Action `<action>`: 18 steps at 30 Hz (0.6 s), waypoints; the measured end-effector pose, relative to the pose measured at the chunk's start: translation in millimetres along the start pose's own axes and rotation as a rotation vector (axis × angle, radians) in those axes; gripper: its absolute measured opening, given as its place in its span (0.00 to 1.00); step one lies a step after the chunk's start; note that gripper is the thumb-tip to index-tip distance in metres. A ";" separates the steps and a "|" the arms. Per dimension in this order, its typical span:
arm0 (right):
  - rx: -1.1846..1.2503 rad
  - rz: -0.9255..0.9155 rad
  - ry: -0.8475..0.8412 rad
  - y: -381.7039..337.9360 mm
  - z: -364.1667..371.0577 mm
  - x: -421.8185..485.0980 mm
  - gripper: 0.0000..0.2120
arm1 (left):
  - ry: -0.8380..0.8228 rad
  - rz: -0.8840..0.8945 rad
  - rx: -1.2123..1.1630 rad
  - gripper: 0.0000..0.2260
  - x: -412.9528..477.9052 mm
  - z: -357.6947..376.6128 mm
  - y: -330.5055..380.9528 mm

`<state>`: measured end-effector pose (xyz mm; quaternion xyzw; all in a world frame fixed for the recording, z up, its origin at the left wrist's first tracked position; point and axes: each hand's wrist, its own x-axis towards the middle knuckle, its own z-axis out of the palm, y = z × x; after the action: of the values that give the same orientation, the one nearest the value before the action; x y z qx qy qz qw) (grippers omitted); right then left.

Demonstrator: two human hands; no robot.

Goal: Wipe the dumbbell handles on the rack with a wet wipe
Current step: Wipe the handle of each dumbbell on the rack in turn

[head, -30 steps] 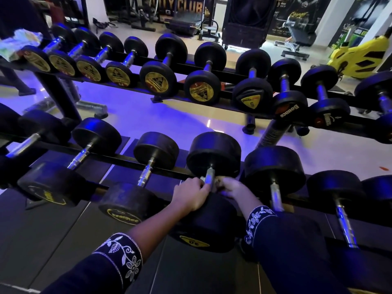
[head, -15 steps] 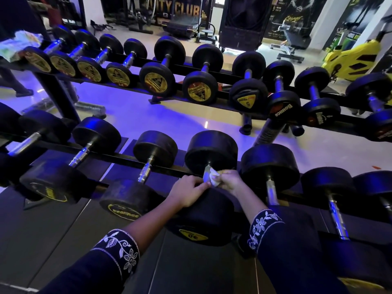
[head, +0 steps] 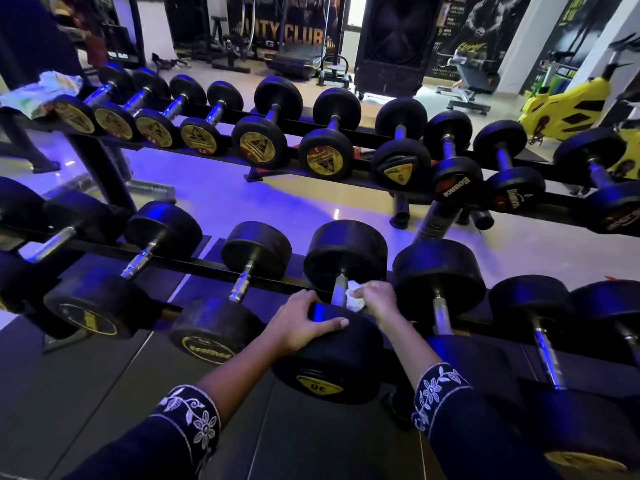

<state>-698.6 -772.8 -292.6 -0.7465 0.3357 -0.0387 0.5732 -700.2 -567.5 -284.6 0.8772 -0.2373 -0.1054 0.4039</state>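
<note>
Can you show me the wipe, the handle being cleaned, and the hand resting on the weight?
wet wipe (head: 356,300): head view, on its white crumpled middle.
dumbbell handle (head: 339,288): head view, on the bare metal bar.
left hand (head: 302,323): head view, on the back of the hand.

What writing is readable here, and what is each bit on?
"30": yellow end label of the near dumbbell that the left hand holds.
"Bounce": end of an upper-rack dumbbell.
"ITY CLUB": banner on the back wall, its start hidden.
Other dumbbell labels and the wall posters: too blurred or small to read.
</note>
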 end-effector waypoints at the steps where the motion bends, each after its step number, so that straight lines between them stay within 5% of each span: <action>1: 0.001 -0.012 0.011 5.1 -6.2 3.0 0.07 | 0.019 -0.014 0.010 0.28 1.5 2.4 3.9; 12: -0.154 -0.105 -0.053 -28.8 -30.9 2.6 0.13 | 0.028 -0.074 0.432 0.39 0.9 39.6 66.9; 18: -0.536 -0.237 -0.084 -20.7 -15.6 2.0 0.07 | 0.037 0.003 0.281 0.35 1.3 39.0 47.8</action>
<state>-694.6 -784.3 -269.7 -0.9062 0.2202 0.0154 0.3605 -729.6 -620.7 -273.8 0.9266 -0.2434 -0.0545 0.2816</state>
